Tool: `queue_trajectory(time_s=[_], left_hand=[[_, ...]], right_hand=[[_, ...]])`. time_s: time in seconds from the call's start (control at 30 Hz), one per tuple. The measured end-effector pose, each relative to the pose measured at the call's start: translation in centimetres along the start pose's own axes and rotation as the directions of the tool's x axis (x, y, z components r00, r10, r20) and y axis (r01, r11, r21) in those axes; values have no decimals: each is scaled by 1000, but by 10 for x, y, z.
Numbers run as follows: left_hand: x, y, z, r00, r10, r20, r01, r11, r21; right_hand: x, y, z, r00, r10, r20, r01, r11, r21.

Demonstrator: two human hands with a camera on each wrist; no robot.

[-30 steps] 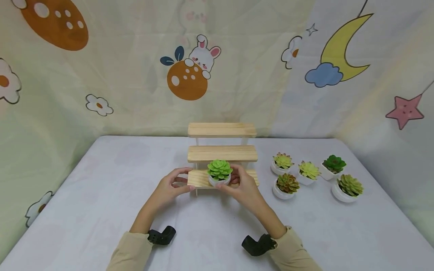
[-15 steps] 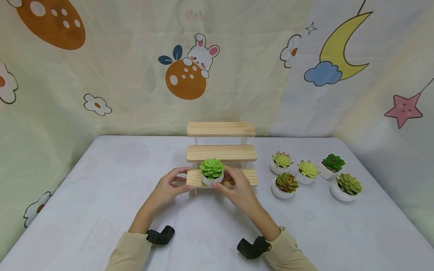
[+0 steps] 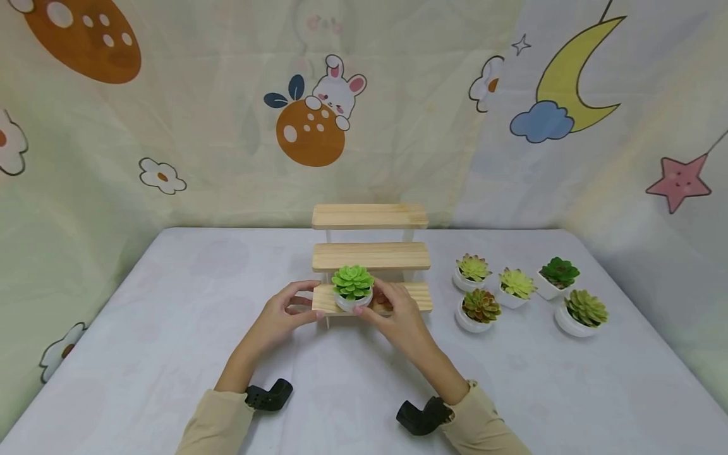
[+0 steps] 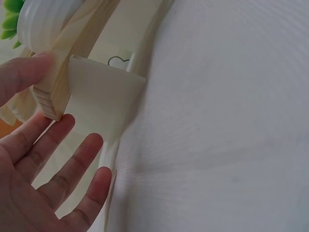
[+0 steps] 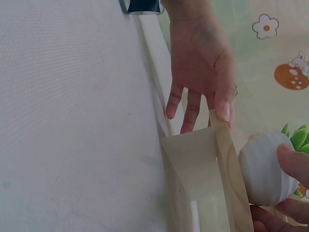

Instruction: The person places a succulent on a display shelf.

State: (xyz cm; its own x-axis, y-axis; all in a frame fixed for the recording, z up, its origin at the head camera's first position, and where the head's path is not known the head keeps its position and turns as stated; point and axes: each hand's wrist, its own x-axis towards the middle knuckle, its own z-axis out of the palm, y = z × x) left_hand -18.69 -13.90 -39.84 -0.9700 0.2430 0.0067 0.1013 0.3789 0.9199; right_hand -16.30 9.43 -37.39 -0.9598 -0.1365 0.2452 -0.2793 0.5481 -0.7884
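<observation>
Hands, two: right hand (image 3: 400, 316) grasping the white pot (image 3: 345, 304) of a bright green succulent (image 3: 352, 282), thumb near its 5 o'clock side; left hand (image 3: 287, 309) pinching the 9 o'clock end of the lowest board (image 3: 419, 296) between thumb and fingers. Succulent upright on that board, slightly toward 9 o'clock of its middle. Beyond, toward 12 o'clock: middle board (image 3: 372, 256), then top board (image 3: 370, 217), both pale wood. Around 3 o'clock, well apart from the board, on a white tabletop (image 3: 142, 354): five potted succulents, namely red-tipped plant (image 3: 473, 268), reddish-brown plant (image 3: 481, 306), yellow-green plant (image 3: 517, 284), dark green plant (image 3: 560, 272), olive plant (image 3: 586, 308). Backdrop: cartoon-printed cloth (image 3: 227, 126).
</observation>
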Motion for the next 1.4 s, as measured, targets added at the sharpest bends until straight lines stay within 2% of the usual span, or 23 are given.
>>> queue_trajectory(time_s=[0.2,0.3,0.53,0.73,0.83,0.97,1.07,1.3,1.4], left_hand=[[1,1,1,1000,-14,7,14,1000,5],[2,1,0,1000,-18,11,18,1000,10],[1,0,-1,1000,-12,7,12,1000,15],[1,-1,-1,1000,-24,11,24,1000,2],[1,-1,-1,1000,-12,19,12,1000,1],[1,-2,-1,1000,-9,25,9,1000,-6],[1,-1,-1,1000,-10,28,11,1000,-13],[0,0,-1,999,-19,26,19,1000,-7],[1,0,0,999,-26,23,27,1000,-10]], right_hand=[[-2,-4,-10,999,35,24,-36,999,16],[-2,-5,-21,999,25,44,-27,999,41],[-3,0,-55,997,-12,80,12,1000,-3],[-4,2,-94,994,-46,102,54,996,-75],[-6,6,-114,993,-24,116,38,993,-116],[-9,16,-138,987,14,162,5,993,-118],[-12,23,-152,978,73,197,-48,991,-127],[-17,40,-174,959,137,249,-91,978,-188],[-19,48,-180,943,175,284,-117,971,-210]])
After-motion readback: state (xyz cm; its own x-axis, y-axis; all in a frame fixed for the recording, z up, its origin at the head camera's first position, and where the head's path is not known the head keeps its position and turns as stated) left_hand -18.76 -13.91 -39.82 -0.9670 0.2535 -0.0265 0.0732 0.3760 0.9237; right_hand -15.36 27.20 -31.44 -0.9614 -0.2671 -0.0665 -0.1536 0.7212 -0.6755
